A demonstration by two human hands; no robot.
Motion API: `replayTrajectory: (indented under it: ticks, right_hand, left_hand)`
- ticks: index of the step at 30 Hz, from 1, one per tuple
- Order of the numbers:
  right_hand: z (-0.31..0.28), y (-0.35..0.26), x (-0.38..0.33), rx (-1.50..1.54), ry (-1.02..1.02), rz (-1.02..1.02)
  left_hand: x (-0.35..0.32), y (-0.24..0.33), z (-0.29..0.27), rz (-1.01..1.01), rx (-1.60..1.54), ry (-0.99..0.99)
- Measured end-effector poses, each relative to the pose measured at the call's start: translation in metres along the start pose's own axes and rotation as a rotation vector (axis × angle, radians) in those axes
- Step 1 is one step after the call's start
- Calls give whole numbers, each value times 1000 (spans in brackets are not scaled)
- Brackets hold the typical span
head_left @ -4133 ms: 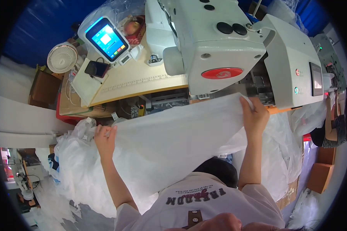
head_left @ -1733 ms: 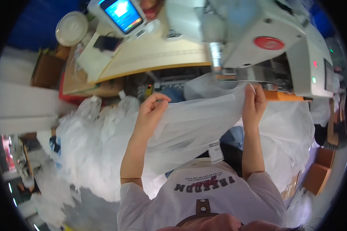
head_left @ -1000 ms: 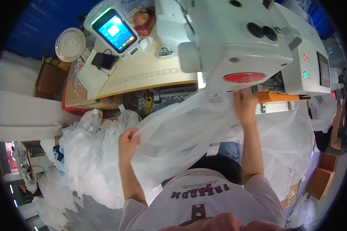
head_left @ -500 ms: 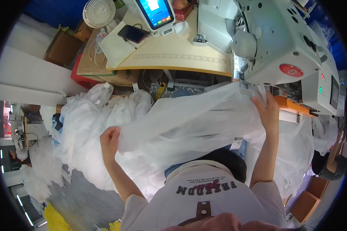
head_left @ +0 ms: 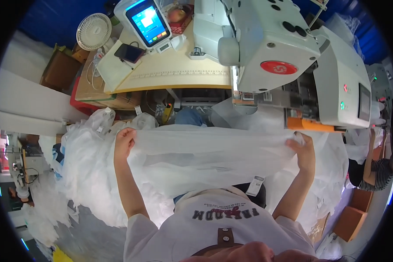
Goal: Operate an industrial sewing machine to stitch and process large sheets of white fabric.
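A sheer white fabric (head_left: pixel 214 150) is stretched nearly level across my lap. My left hand (head_left: pixel 125 142) pinches its left end, with the fingers curled closed. At the other end my right hand (head_left: pixel 302 148) grips the fabric between thumb and fingers. Beyond the fabric, to the right, stands a white sewing machine (head_left: pixel 266 48) with an orange part (head_left: pixel 312 125) along its lower edge. My right hand is just below that part. A white tag (head_left: pixel 255 186) lies below the fabric, near my lap.
A wooden worktable (head_left: pixel 183 70) with a ruler strip holds a lit screen (head_left: pixel 147 22), a phone (head_left: pixel 129 53) and a notepad (head_left: pixel 111 70). A white fan (head_left: pixel 94 31) stands behind. Heaped white fabric (head_left: pixel 87 166) fills the left. At far right a co-worker's arm (head_left: pixel 371 159) shows.
The fabric has come away from the machine head toward me and is now pulled straight. My right hand has moved down, still gripping; my left has risen slightly.
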State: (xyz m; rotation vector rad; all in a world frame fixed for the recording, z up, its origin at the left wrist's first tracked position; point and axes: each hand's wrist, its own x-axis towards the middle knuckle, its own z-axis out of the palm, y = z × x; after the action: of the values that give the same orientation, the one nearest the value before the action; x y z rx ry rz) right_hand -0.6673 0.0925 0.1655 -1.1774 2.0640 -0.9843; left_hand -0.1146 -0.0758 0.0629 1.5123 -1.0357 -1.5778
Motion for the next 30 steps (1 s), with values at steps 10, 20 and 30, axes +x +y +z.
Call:
replayTrajectory:
  ticks: [10, 20, 30]
  right_hand:
    - [42, -40, 34, -407, 440, -219]
    - [6, 17, 98, -860, 729, -347]
    - [3, 26, 73, -703, 665, -417]
  left_hand:
    - [9, 20, 64, 468, 413, 91]
    - [42, 53, 132, 381, 222, 37]
    - [-93, -21, 78, -272, 380, -626]
